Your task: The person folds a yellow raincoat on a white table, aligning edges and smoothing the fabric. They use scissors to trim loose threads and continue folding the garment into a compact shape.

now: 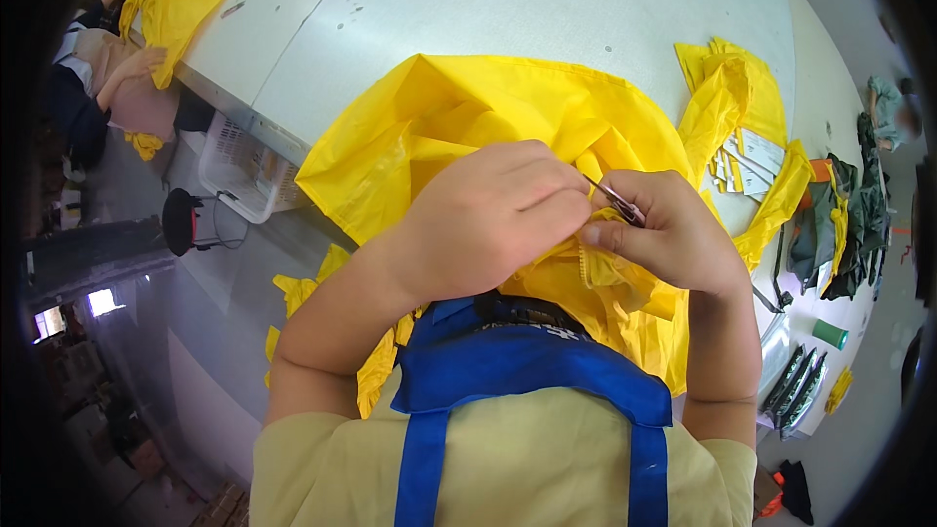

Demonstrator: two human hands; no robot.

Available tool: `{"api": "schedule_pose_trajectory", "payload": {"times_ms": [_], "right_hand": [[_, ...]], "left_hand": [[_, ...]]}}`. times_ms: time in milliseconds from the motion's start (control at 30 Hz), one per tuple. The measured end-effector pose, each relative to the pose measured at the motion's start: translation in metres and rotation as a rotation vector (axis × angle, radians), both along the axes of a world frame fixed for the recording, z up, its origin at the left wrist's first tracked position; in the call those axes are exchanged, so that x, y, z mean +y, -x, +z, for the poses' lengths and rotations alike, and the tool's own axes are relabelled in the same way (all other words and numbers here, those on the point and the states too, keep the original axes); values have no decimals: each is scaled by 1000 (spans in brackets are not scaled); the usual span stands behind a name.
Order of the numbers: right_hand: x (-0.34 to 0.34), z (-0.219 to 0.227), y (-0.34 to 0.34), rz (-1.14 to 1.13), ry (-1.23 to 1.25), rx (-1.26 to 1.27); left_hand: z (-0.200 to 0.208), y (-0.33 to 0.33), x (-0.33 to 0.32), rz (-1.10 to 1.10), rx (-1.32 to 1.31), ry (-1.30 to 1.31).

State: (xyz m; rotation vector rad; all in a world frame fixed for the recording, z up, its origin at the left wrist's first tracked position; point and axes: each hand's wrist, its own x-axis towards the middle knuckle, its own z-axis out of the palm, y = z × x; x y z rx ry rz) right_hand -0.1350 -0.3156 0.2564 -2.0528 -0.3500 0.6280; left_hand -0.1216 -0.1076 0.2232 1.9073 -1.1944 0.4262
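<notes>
A yellow garment (508, 102) of thin, shiny fabric lies bunched over the table's near edge and hangs down in front of me. My left hand (503, 215) is closed at its middle, fingers curled on the cloth; the fingertips are mostly hidden. Close beside it, my right hand (673, 229) grips small thread snips (622, 205) with a pinkish handle. Their thin dark blade points up and left toward my left fingers. Under my right thumb runs a yellow zipper edge (585, 265) on the garment.
The pale table (547, 0) carries more yellow pieces (732, 88), white printed slips (747, 164), dark garments (825, 224) and a green roll (830, 334) at right. A white plastic basket (234, 171) stands below its left edge, near a stool (181, 222). A co-worker (122, 88) handles yellow fabric at far left.
</notes>
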Motion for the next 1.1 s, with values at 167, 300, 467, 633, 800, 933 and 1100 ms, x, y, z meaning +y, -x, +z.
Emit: {"api": "schedule_pose_trajectory", "payload": {"times_ms": [167, 300, 467, 633, 800, 933, 1100], "right_hand": [[-12, -24, 3, -106, -116, 69], [-10, -31, 13, -465, -188, 114], [-27, -58, 16, -736, -343, -114], [-81, -68, 7, -844, -442, -144], [-89, -66, -7, -857, -482, -154], [-99, -72, -8, -803, -429, -146], [-88, -66, -2, -954, -136, -421]], "left_hand": [[7, -2, -7, -47, 28, -186], [-15, 0, -13, -25, 108, -102], [-41, 30, -27, 34, 249, 7], [-66, 63, 38, 751, 144, 146], [-113, 79, 66, 739, 959, 499], [-124, 41, 38, 574, 1107, 820], [-87, 34, 35, 403, 986, 866]]}}
